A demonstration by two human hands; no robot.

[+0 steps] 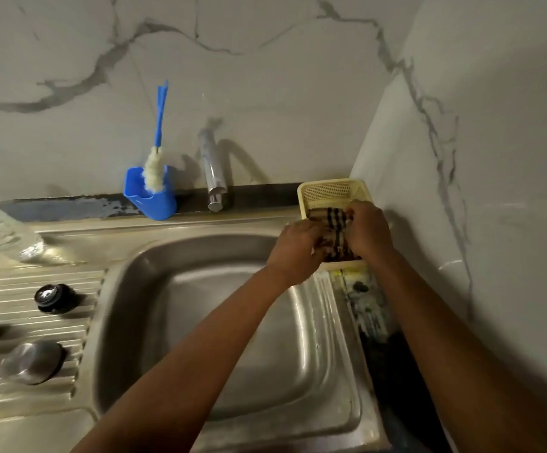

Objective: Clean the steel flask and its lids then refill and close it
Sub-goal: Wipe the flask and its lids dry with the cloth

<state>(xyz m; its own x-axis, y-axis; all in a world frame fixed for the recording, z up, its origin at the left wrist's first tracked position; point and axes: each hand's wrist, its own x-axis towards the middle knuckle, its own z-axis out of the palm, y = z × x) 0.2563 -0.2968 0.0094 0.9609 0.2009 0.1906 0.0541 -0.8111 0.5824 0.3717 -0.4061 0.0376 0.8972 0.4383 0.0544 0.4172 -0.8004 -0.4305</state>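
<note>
Both hands at sink's (200, 256) back right corner. Left hand (296, 248) and right hand (368, 228) each clutch a checked cloth (336, 235) over a cream basket (331, 191). Two lids, black (53, 297) and steel (32, 361), sit on the drainboard (20, 393). Flask not clearly seen.

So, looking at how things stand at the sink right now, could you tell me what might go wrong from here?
1. Both hands, left hand and right hand, work the checked cloth over the cream basket, which sits by the sink edge; a tug could tip it into the basin.
2. The black lid and steel lid lie loose on the ribbed drainboard; an elbow could knock them off.
</note>
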